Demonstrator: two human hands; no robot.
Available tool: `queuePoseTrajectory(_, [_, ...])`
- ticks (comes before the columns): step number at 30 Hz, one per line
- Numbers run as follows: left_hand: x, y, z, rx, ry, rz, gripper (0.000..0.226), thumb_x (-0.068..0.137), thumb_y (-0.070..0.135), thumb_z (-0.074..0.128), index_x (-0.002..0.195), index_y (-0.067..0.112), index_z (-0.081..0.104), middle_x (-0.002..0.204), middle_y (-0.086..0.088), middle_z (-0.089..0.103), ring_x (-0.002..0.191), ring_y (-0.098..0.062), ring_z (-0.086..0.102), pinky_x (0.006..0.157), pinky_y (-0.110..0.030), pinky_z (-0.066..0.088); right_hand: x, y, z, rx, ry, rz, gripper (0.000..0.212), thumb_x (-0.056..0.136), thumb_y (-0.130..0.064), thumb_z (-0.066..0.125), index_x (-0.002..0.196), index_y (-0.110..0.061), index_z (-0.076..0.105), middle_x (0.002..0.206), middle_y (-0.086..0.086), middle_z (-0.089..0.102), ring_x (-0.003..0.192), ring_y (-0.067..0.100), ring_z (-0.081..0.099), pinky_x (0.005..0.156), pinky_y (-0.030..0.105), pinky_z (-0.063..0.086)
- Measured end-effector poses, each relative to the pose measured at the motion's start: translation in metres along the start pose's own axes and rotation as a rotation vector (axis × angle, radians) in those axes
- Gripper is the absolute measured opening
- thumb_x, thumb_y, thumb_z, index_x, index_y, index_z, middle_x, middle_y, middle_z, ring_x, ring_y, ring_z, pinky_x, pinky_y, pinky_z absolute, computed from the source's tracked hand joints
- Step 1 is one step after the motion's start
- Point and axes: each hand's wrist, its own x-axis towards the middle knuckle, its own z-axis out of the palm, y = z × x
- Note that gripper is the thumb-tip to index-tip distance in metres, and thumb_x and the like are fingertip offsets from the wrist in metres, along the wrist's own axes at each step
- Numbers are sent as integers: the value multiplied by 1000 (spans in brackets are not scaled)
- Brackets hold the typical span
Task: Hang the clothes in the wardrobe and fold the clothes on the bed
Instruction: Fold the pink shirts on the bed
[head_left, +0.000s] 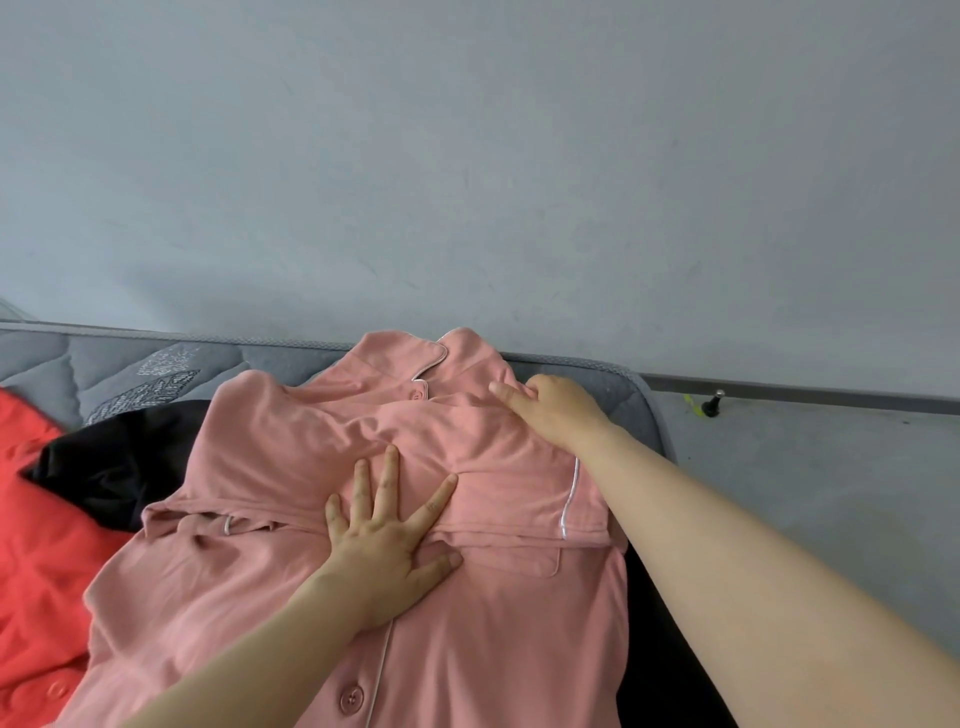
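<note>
The shirt (291, 457) is soft, matt pink cloth, smooth with a few loose creases, edged in thin white piping (570, 499) that has a slight sheen. Its button (351, 699) looks like smooth pink plastic. The mattress (104, 364) is grey quilted cloth with stitched patterns. The red garment (31, 519) is matt, crumpled cloth; the black garment (119, 467) is dull, dark cloth. The wall (467, 156) is matt grey, faintly scuffed. The floor (805, 467) looks like rough, matt grey concrete.
</note>
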Motion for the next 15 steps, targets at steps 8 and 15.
queuePoseTrajectory(8, [-3, 5, -12, -13, -68, -23, 74, 78, 82, 28, 125, 69, -28, 143, -3, -49, 138, -39, -34, 109, -64, -8, -29, -26, -40, -125, -45, -159, 56, 64, -49, 82, 64, -18, 35, 64, -6, 42, 59, 16, 42, 48, 31, 23])
queuePoseTrajectory(15, [-16, -23, -85, -438, 236, 47, 55, 79, 45, 72, 128, 26, 58, 142, -7, 40, 135, -25, 36, 109, -27, 27, -86, -47, -24, -154, 91, -294, 26, 79, -12, 60, 78, -20, 35, 85, 10, 63, 81, 35, 55, 60, 32, 29])
